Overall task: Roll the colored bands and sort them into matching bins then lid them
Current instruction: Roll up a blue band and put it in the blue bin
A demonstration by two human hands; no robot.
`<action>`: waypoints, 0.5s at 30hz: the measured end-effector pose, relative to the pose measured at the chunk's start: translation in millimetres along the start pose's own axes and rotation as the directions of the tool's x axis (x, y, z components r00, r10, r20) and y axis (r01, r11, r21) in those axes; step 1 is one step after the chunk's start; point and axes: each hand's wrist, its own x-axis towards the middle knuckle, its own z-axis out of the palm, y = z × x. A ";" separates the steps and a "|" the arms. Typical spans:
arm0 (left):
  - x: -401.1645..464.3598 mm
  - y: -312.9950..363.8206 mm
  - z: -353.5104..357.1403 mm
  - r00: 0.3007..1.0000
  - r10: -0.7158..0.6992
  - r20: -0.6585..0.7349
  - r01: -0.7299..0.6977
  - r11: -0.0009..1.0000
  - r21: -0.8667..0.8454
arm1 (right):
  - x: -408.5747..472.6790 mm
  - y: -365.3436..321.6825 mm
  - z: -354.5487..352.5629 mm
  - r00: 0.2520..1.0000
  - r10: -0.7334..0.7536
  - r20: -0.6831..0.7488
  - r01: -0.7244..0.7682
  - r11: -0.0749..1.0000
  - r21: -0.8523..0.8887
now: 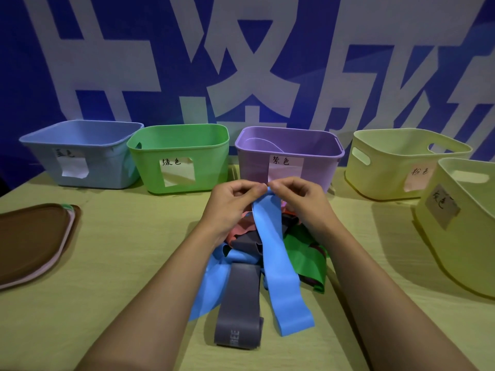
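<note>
Head view, item one: blue band [276,263], its far end pinched between the fingers of the left hand [235,199] and right hand [297,199], both closed on it, the rest trailing over a mixed band pile [257,247] on the counter [120,263]. Step judged: rolling about to begin. Next move called for winding the end tightly toward the body, then carrying it to the blue bin [80,153] at far left. Also present: green bin [179,159], purple bin [289,156], two yellow bins [401,162], and stacked lids [32,242] at left, none yet fitted.
</note>
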 end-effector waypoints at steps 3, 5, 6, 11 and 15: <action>-1.0 0.7 0.7 1.000 0.028 0.003 -0.028 1.000 -0.005 | 0.1 -0.9 1.9 0.997 0.034 -0.072 -0.043 0.991 -0.130; -2.5 1.6 1.6 0.999 0.035 0.007 -0.035 0.999 -0.020 | -0.9 -2.1 4.0 0.994 0.033 -0.107 -0.050 0.985 -0.162; -2.9 2.1 1.7 0.999 0.038 0.010 -0.038 0.999 -0.026 | -1.3 -2.8 4.4 0.992 0.027 -0.120 -0.047 0.985 -0.164; -4.6 3.3 1.7 0.999 0.044 0.007 -0.044 0.998 -0.035 | -1.3 -3.1 4.0 0.994 -0.018 -0.108 -0.002 0.983 -0.182; -4.4 4.5 1.6 0.998 0.063 -0.005 -0.063 0.998 -0.019 | -0.7 -1.9 4.0 0.994 -0.011 -0.107 -0.006 0.986 -0.166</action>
